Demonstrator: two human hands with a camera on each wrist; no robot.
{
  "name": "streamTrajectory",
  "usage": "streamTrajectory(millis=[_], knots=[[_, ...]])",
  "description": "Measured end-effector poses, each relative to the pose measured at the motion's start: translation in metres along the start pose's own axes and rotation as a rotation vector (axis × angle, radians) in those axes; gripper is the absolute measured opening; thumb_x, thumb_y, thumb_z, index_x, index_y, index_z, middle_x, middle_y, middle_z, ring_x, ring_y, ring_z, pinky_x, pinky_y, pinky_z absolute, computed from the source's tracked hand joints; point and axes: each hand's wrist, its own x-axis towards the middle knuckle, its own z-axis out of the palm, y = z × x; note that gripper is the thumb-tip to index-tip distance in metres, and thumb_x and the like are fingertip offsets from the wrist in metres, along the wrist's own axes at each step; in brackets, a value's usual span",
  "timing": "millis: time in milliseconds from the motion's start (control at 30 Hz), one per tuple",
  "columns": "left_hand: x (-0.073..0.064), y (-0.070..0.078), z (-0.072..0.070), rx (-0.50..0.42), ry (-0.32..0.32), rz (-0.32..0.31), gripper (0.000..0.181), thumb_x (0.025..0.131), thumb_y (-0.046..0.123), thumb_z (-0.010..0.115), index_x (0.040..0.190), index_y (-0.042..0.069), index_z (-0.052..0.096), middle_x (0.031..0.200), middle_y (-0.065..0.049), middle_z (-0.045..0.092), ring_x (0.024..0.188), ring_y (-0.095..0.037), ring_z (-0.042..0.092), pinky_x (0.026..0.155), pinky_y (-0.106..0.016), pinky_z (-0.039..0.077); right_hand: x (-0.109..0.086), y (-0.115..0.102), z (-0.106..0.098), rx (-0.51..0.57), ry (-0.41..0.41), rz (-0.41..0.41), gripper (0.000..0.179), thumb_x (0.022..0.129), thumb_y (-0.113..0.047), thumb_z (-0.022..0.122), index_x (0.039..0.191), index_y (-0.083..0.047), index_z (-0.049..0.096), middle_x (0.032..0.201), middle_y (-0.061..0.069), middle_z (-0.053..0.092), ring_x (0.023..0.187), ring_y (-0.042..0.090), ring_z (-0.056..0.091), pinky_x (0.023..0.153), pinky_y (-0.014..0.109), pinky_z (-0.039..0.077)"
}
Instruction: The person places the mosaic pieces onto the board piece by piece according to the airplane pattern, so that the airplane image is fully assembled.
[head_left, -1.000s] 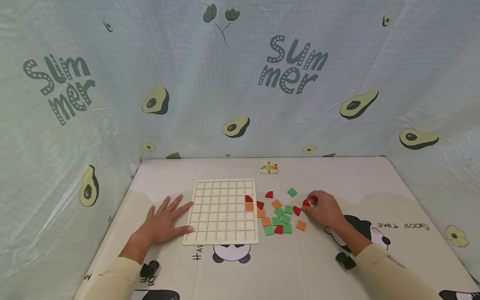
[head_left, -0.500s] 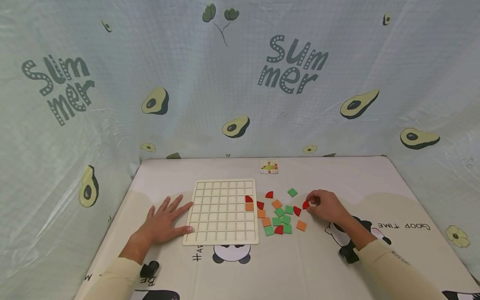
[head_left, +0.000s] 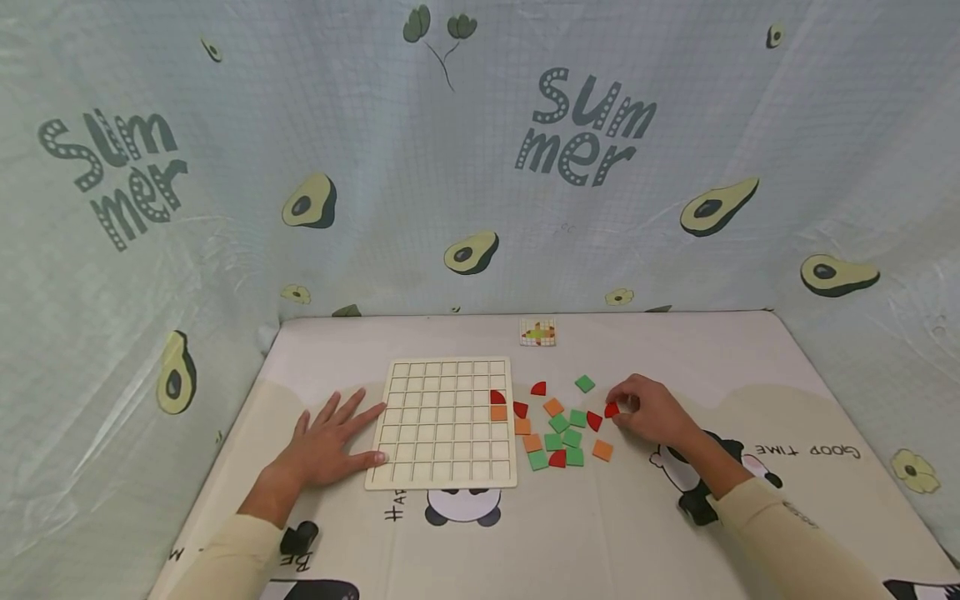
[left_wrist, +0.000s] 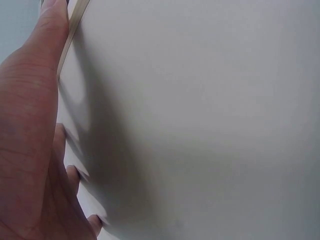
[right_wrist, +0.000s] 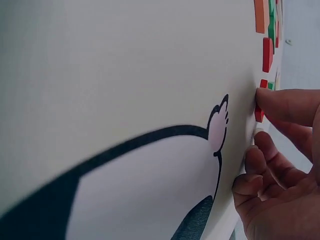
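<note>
My left hand [head_left: 326,442] lies spread at the left edge of a pale wooden grid board [head_left: 442,458], thumb and a fingertip touching its rim. In the left wrist view, the left hand [left_wrist: 30,125] shows its thumb by the board edge. The right hand [head_left: 648,408] pinches a red quarter-circle tile [head_left: 612,410] at the tabletop, right of the loose tiles. Up close in the right wrist view, the thumb of the right hand [right_wrist: 290,190] presses the red tile [right_wrist: 259,114], partly covering it. Within the board sit one red quarter-circle [head_left: 497,398] and one orange square [head_left: 498,413].
Several green squares [head_left: 553,442], orange squares [head_left: 602,451] and red quarter-circles [head_left: 539,388] lie scattered between board and right hand. A small pattern card [head_left: 537,332] lies near the back edge. The tabletop [head_left: 555,533] has a panda-print cover; a printed curtain [head_left: 480,167] hangs behind.
My right hand has shifted slightly to the right, then its fingers a little back, at the red quarter-circle tile, which has barely moved. The left hand and board stay put.
</note>
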Motion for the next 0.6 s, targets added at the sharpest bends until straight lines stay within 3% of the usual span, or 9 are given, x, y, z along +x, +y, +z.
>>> streamTrajectory(millis=[167, 333, 467, 600], knots=[[0.000, -0.001, 0.001, -0.004, 0.002, 0.000, 0.084, 0.088, 0.072, 0.065, 0.158, 0.029, 0.045, 0.172, -0.014, 0.031, 0.157, -0.053, 0.022, 0.115, -0.084, 0.017, -0.001, -0.002, 0.001, -0.030, -0.005, 0.038, 0.010, 0.087, -0.011, 0.080, 0.088, -0.008, 0.071, 0.085, 0.004, 0.064, 0.078, 0.017, 0.054, 0.068, 0.030, 0.045], [0.000, -0.003, 0.002, -0.023, -0.002, -0.008, 0.084, 0.088, 0.072, 0.065, 0.158, 0.029, 0.045, 0.172, -0.014, 0.029, 0.158, -0.053, 0.020, 0.116, -0.084, 0.014, -0.003, -0.007, -0.002, -0.049, -0.006, 0.114, 0.023, 0.094, -0.024, 0.075, 0.079, -0.010, 0.065, 0.068, 0.000, 0.058, 0.067, 0.017, 0.051, 0.060, 0.030, 0.041], [0.000, -0.001, 0.002, -0.020, -0.004, -0.012, 0.084, 0.089, 0.072, 0.064, 0.158, 0.029, 0.045, 0.172, -0.014, 0.029, 0.158, -0.053, 0.020, 0.116, -0.084, 0.015, -0.006, -0.002, -0.016, 0.004, -0.066, 0.032, 0.005, 0.096, -0.009, 0.067, 0.094, -0.008, 0.072, 0.083, 0.002, 0.064, 0.076, 0.016, 0.054, 0.064, 0.029, 0.046], [0.000, 0.000, 0.001, -0.025, -0.008, -0.009, 0.084, 0.089, 0.071, 0.064, 0.158, 0.029, 0.045, 0.172, -0.014, 0.029, 0.158, -0.053, 0.020, 0.115, -0.084, 0.015, -0.010, 0.014, -0.034, 0.101, -0.244, -0.072, 0.024, 0.089, 0.004, 0.065, 0.106, -0.008, 0.076, 0.100, 0.005, 0.068, 0.081, 0.012, 0.054, 0.068, 0.026, 0.050]])
